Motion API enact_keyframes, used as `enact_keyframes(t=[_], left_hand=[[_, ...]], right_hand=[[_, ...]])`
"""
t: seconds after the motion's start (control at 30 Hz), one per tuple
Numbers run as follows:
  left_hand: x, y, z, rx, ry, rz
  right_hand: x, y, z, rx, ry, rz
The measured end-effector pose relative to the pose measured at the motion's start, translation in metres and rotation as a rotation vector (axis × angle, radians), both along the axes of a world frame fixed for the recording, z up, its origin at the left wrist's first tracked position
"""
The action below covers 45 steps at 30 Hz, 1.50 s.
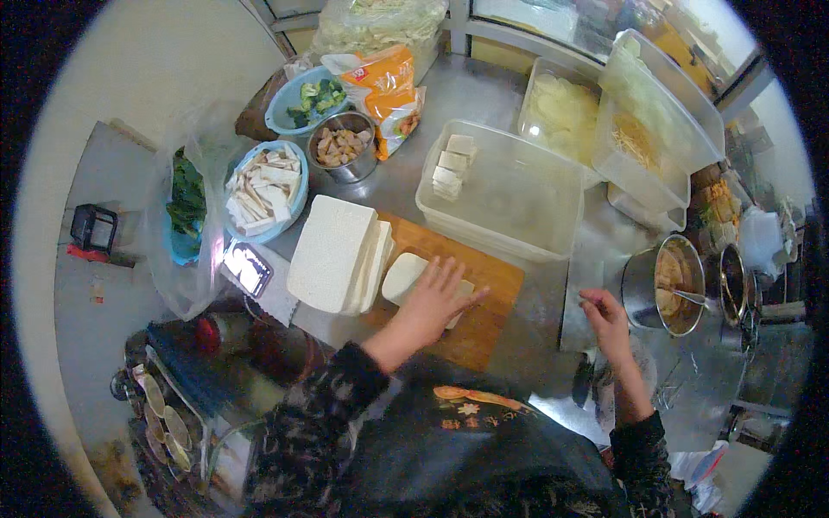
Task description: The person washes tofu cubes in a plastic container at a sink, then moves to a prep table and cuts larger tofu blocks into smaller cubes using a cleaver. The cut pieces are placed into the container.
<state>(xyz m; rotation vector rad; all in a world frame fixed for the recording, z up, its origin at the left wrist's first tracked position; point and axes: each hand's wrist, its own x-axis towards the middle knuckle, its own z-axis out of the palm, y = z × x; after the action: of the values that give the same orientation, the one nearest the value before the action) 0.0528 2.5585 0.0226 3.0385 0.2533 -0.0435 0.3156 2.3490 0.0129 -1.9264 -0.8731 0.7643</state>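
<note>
My left hand (431, 304) rests with spread fingers on a smaller block of white tofu (403, 278), covering much of it. That block lies on a wooden cutting board (502, 285). Left of it, large tofu slabs (330, 252) stand stacked, partly over the board's edge. Off to the right, my right hand (605, 317) is raised with its fingertips drawn together; whether anything thin is between them cannot be made out. Beyond the board, a clear plastic container (511, 188) holds several cut tofu pieces (453, 165) along its left side.
Left are bowls of white strips (265, 188) and broccoli (317, 100), a steel pot of meat chunks (343, 146) and a lit phone (247, 269). An orange bag (388, 97) stands behind. Right are tubs of pale slices (560, 107) and shreds (631, 139), and a steel pot (647, 285).
</note>
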Motion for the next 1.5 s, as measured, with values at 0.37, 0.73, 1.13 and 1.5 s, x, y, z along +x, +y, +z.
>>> enact_keyframes(t=[0.37, 0.73, 1.13, 1.5], left_hand=[[0.028, 0.003, -0.004, -0.024, 0.113, 0.027], [0.033, -0.028, -0.021, -0.058, 0.082, 0.172], [-0.045, -0.041, -0.038, -0.325, -0.313, 0.306], [-0.080, -0.048, -0.040, -0.396, -0.450, 0.454]], right_hand=[[-0.006, -0.123, -0.073, -0.114, -0.404, -0.028], [-0.032, -0.097, -0.047, -0.405, -0.481, -0.031], [-0.029, -0.115, -0.010, -0.208, 0.468, -0.374], [-0.046, -0.051, 0.093, -0.004, 0.373, -0.191]])
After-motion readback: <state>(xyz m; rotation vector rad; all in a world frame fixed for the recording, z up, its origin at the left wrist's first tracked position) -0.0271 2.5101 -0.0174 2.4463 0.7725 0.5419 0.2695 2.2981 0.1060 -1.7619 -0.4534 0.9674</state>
